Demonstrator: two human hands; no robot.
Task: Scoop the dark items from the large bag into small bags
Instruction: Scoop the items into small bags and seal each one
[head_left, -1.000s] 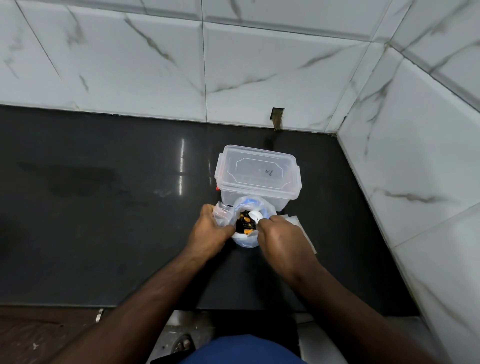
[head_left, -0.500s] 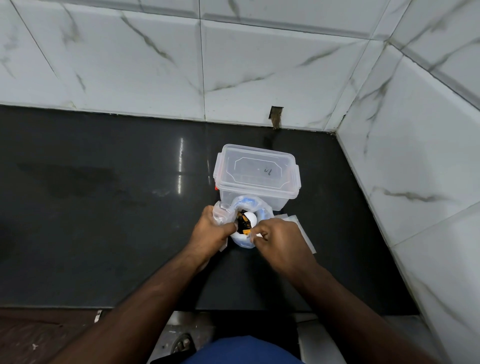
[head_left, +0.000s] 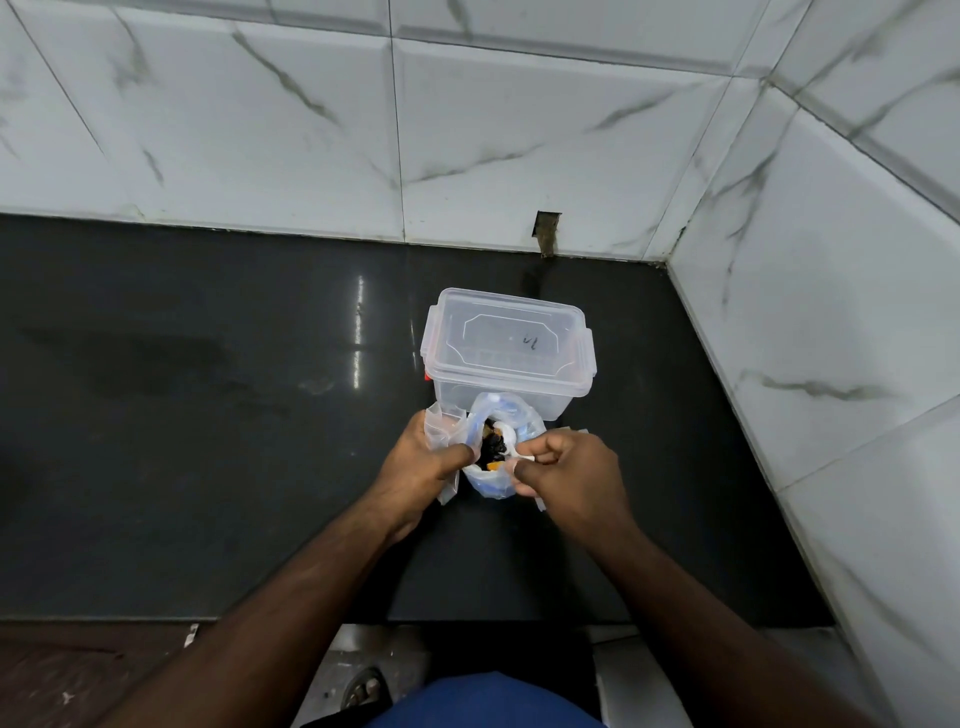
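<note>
A large clear bag (head_left: 506, 421) with blue print stands open on the black counter, with dark items (head_left: 491, 448) and an orange bit inside. My left hand (head_left: 421, 460) grips the bag's left rim together with a small clear bag (head_left: 440, 423). My right hand (head_left: 566, 467) pinches the handle of a white spoon (head_left: 511, 441) whose bowl is dipped into the dark items. More small clear bags (head_left: 574, 430) lie mostly hidden behind my right hand.
A clear plastic box (head_left: 506, 353) with a clipped lid stands just behind the bag. The black counter (head_left: 208, 441) stretches far to the left. Tiled walls close off the back and the right side (head_left: 831, 364). The counter's front edge runs below my forearms.
My right hand has drawn back toward me and tilted the spoon deeper into the bag. My left hand keeps its hold on the bag's rim and has barely shifted.
</note>
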